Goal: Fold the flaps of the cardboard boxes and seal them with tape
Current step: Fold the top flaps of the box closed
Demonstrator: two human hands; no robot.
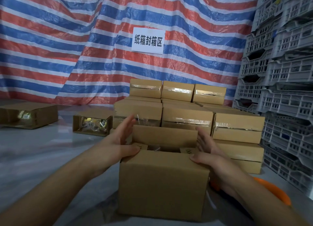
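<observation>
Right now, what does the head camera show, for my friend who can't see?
Two hands, left and right, press the side flaps of an open cardboard box. Behind it stand taped boxes.

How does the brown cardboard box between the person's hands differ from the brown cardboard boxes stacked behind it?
The brown cardboard box between the hands is open on top, its far flap standing up; the stacked brown cardboard boxes are closed. The stacked boxes carry shiny clear tape; the held one shows none. The left hand and right hand touch the near box only. Both are plain brown cardboard of similar shape.
</observation>
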